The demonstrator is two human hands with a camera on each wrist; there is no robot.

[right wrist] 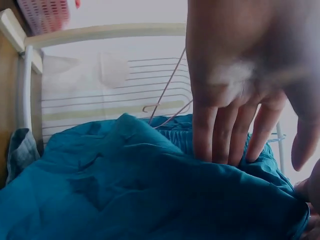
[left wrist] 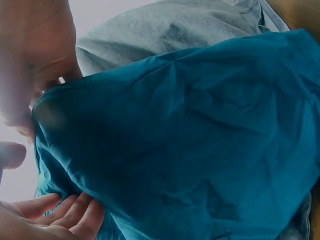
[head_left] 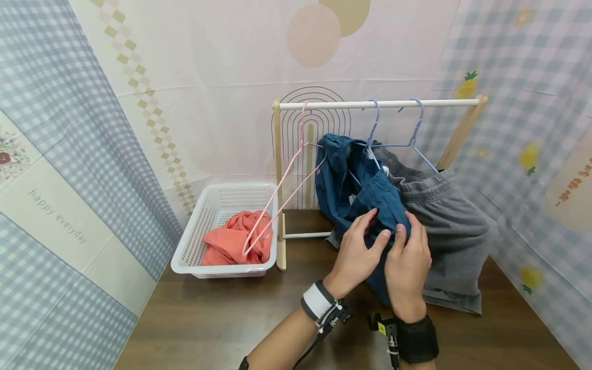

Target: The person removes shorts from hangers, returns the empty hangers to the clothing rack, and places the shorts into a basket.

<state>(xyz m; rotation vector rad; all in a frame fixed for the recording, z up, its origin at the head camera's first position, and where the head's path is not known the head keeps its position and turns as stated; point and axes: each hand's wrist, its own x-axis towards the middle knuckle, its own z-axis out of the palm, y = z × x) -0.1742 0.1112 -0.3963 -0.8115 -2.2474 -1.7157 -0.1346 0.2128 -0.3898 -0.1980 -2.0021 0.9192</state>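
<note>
Hands (head_left: 409, 259) on rumpled dark-blue garment (head_left: 381, 194)

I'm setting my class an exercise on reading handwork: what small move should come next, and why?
Perhaps gently spread the blue garment along its blue hanger: its cloth hangs bunched and creased, and the left hand and right hand both touch it.

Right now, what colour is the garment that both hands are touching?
The garment is deep blue; it shows best in the head view.
</note>
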